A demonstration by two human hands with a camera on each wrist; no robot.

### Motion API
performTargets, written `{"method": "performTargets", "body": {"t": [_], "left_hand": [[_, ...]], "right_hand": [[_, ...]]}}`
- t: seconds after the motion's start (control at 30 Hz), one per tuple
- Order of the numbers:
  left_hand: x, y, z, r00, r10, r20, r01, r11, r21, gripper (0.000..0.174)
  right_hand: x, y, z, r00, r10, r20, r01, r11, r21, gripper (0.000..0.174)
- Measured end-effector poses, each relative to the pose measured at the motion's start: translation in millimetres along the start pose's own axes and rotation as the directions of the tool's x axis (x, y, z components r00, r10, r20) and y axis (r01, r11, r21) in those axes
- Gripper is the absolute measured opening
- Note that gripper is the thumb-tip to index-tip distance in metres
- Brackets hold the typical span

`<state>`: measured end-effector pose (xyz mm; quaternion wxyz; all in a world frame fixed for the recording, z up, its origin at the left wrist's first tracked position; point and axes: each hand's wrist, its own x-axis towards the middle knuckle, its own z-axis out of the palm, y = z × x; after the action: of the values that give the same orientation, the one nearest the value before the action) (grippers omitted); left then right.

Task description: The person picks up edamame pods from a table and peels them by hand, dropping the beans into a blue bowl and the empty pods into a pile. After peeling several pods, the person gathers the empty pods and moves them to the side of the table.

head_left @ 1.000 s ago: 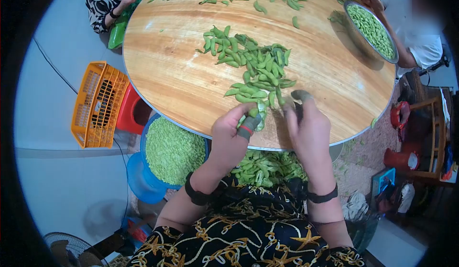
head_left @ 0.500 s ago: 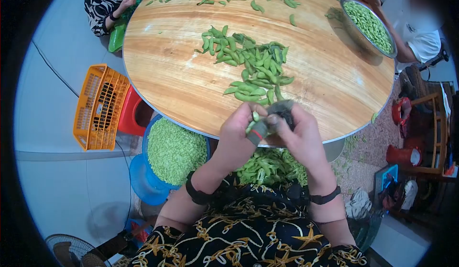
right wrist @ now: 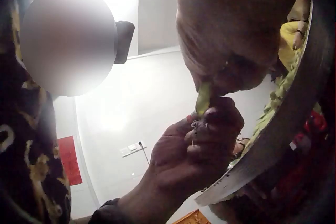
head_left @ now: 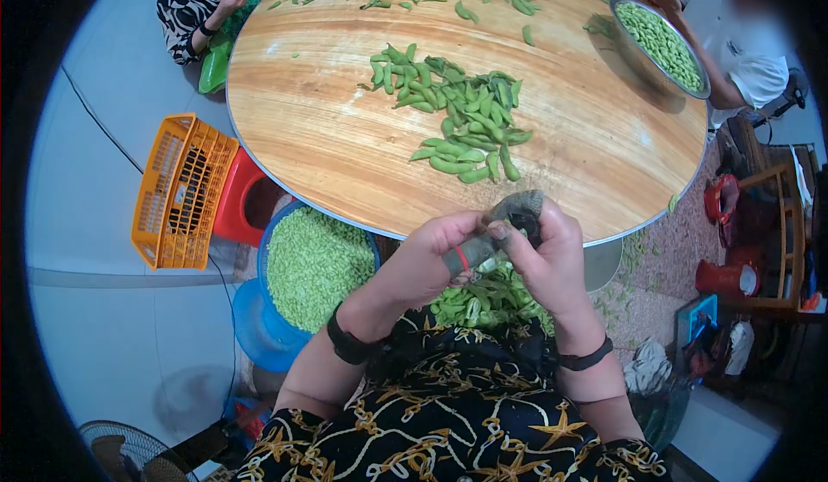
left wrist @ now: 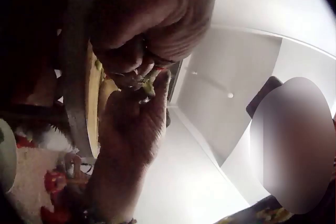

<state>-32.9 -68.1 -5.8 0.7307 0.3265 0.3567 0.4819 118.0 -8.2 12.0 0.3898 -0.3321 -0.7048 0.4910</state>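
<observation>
Both my hands meet just over the table's near edge, thumbs and fingers close together. My left hand [head_left: 425, 253] has curled fingers, one in a grey cover with a red band. Opposite it, my right hand [head_left: 552, 253] is curled too, with a dark grey cover [head_left: 522, 202] on a finger. Pinched between the two hands is a green soybean pod [right wrist: 203, 98], also showing as a green bit of pod [left wrist: 149, 86] in the left wrist view; fingers hide most of it. A pile of whole pods [head_left: 470, 111] lies beyond the hands on the round wooden table [head_left: 319, 137].
Below the hands lies a heap of opened pods [head_left: 483, 301]. A blue basin [head_left: 376, 253] of shelled beans stands at the left, near a red stool [head_left: 231, 210] and an orange crate [head_left: 164, 193]. A metal bowl [head_left: 642, 72] of beans sits far right. Two people sit across the table.
My right hand has come from near the pod pile back to my left hand, and both have drawn slightly towards my body. The pod between them is now mostly hidden in the head view.
</observation>
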Motion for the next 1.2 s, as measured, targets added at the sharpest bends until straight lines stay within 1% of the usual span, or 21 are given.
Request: {"method": "performTargets", "body": {"t": [0.07, 0.2, 0.27, 0.33, 0.4, 0.47, 0.53, 0.57, 0.63, 0.67, 0.73, 0.77, 0.83, 0.87, 0.9, 0.93, 0.97, 1.03, 1.1, 1.17, 1.2], "left_hand": [[-3, -1, 2, 1.000, 0.003, 0.003, -0.003, 0.999, -0.051, 0.019], [-7, 7, 5, 1.000, 0.004, -0.025, 0.002, 0.967, 0.255, 0.021], [-8, 9, 3, 1.000, 0.009, -0.020, -0.002, 0.939, 0.345, 0.022], [-8, 11, -2, 0.992, -0.098, 0.082, 0.094, 0.994, 0.048, 0.024], [-7, 10, 1, 0.989, -0.127, 0.071, 0.128, 0.992, -0.010, 0.024], [-7, 10, 5, 0.987, -0.153, 0.056, 0.157, 0.985, -0.070, 0.023], [-7, 12, 12, 0.975, -0.207, -0.081, 0.202, 0.977, -0.072, 0.019], [-6, 10, 12, 0.974, -0.212, -0.080, 0.207, 0.976, -0.071, 0.019], [-6, 6, 7, 0.982, -0.186, 0.017, 0.187, 0.972, -0.145, 0.014], [-6, 6, 4, 0.982, -0.187, 0.017, 0.187, 0.972, -0.144, 0.014], [-8, 7, -5, 0.999, -0.021, -0.046, 0.020, 0.999, -0.026, 0.014], [-8, 8, -10, 0.999, -0.026, -0.046, 0.025, 0.999, -0.025, 0.014], [-5, 12, -18, 0.960, 0.119, -0.252, -0.130, 0.991, -0.026, 0.016], [-5, 17, -17, 0.967, 0.138, -0.212, -0.158, 0.984, -0.080, 0.016], [-3, 18, -16, 0.968, 0.133, -0.215, -0.154, 0.985, -0.081, 0.016], [-1, 19, -13, 0.968, 0.121, -0.220, -0.144, 0.985, -0.091, 0.016], [3, 19, -10, 0.968, 0.113, -0.224, -0.138, 0.986, -0.098, 0.017], [10, 18, -2, 0.960, 0.094, -0.264, -0.115, 0.991, -0.065, 0.021], [16, 17, 5, 0.949, 0.074, -0.305, -0.091, 0.995, -0.041, 0.025], [20, 18, 10, 0.953, 0.080, -0.293, -0.107, 0.991, -0.079, 0.020], [23, 17, 10, 0.952, 0.077, -0.296, -0.106, 0.991, -0.081, 0.020]], "right_hand": [[-2, 1, 0, 1.000, 0.013, 0.007, -0.013, 0.998, 0.065, 0.012], [-5, 0, 1, 0.994, 0.106, 0.005, -0.106, 0.990, 0.097, 0.012], [-5, -1, 1, 0.999, -0.013, -0.052, 0.008, 0.996, -0.084, 0.012], [-7, -5, -1, 0.992, -0.124, -0.009, 0.120, 0.975, -0.184, 0.014], [-9, -1, -3, 0.943, -0.324, 0.076, 0.329, 0.875, -0.356, 0.018], [-11, 3, -4, 0.923, -0.370, 0.111, 0.383, 0.844, -0.375, 0.019], [-11, 8, -3, 0.888, -0.445, 0.119, 0.457, 0.819, -0.347, 0.018], [-11, 8, -3, 0.890, -0.442, 0.114, 0.453, 0.821, -0.348, 0.018], [-10, 5, -2, 0.982, -0.188, -0.007, 0.186, 0.975, -0.125, 0.017], [-8, 2, -6, 0.982, -0.188, -0.008, 0.186, 0.975, -0.124, 0.017], [-2, -1, -20, 0.988, 0.091, 0.123, -0.103, 0.990, 0.094, 0.017], [2, 14, -29, 0.928, -0.003, 0.373, -0.095, 0.965, 0.244, 0.020], [16, -6, -50, 0.790, 0.052, 0.611, -0.050, 0.999, -0.021, 0.022], [23, -5, -48, 0.790, 0.053, 0.611, -0.052, 0.998, -0.020, 0.022], [29, -4, -43, 0.922, 0.098, 0.375, 0.030, 0.947, -0.321, 0.023], [34, -3, -39, 0.992, 0.054, 0.115, 0.026, 0.798, -0.602, 0.023], [37, 5, -36, 0.992, 0.052, 0.115, 0.027, 0.800, -0.599, 0.023], [42, 27, -29, 0.994, -0.014, 0.112, 0.095, 0.646, -0.758, 0.021], [38, 31, -28, 0.996, -0.015, 0.093, 0.080, 0.658, -0.749, 0.019], [32, 35, -31, 0.991, -0.133, 0.023, 0.128, 0.876, -0.464, 0.015], [29, 31, -31, 0.991, -0.130, 0.025, 0.127, 0.877, -0.463, 0.015]]}}
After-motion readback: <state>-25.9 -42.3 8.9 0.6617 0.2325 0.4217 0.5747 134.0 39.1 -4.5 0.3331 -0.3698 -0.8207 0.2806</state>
